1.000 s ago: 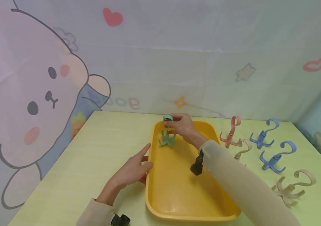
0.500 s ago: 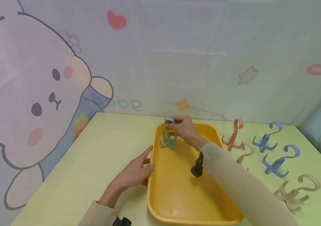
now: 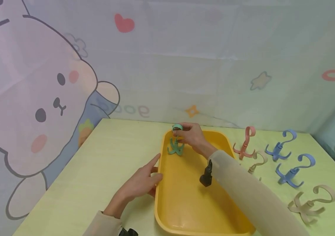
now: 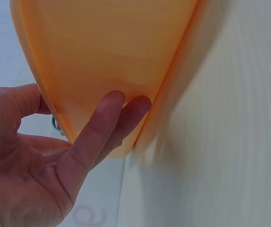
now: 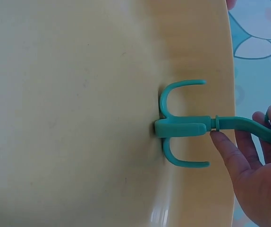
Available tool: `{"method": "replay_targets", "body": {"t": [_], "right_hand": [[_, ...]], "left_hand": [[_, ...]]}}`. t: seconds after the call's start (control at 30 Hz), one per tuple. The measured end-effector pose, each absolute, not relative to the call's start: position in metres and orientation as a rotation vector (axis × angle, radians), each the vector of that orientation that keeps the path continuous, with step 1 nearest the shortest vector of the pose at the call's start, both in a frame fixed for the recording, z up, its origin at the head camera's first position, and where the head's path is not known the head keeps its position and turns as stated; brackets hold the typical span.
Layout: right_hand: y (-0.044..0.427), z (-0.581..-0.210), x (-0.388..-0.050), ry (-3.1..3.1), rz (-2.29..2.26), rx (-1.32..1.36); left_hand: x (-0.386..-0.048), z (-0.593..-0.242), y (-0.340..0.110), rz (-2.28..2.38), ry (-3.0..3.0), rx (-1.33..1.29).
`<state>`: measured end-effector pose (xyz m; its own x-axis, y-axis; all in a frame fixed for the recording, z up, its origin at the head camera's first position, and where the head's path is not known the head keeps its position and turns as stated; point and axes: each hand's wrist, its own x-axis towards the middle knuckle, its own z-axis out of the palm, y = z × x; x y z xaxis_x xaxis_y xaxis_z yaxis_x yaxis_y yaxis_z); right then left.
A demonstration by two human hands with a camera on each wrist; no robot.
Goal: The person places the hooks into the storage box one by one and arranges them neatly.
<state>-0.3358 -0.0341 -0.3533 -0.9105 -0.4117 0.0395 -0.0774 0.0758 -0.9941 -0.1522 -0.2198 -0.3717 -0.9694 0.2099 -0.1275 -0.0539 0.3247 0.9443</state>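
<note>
A green multi-prong rotating hook (image 3: 176,148) stands upright in the far left corner of the yellow tray (image 3: 182,196), its prongs down on the tray floor. My right hand (image 3: 193,135) holds it by its curved upper stem. In the right wrist view, one fingertip touches the collar below the stem of the green hook (image 5: 182,128), and other fingers curl near the curl at its top. My left hand (image 3: 139,184) grips the tray's left side. In the left wrist view, two fingers press the outer wall of the tray (image 4: 112,52), while the thumb passes over the rim.
Right of the tray stand more such hooks: a pink one (image 3: 244,146), two blue ones (image 3: 277,150) and two beige ones (image 3: 306,208), one partly hidden by my right sleeve (image 3: 244,183). Behind the table (image 3: 96,170) hangs a printed cloth (image 3: 185,65).
The whole head view has shifted slightly down and to the right. Both hands keep their places on the tray and the green hook, which stays in the same corner.
</note>
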Motion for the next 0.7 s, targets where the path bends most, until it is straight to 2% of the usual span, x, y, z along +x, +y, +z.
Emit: {"method": "replay_targets", "body": {"t": [0.7], "right_hand": [[-0.0308, -0.3590, -0.3383, 2.091, -1.933, -0.559]], "left_hand": [[-0.1534, -0.3709, -0.2176, 1.697, 2.377, 0.132]]}}
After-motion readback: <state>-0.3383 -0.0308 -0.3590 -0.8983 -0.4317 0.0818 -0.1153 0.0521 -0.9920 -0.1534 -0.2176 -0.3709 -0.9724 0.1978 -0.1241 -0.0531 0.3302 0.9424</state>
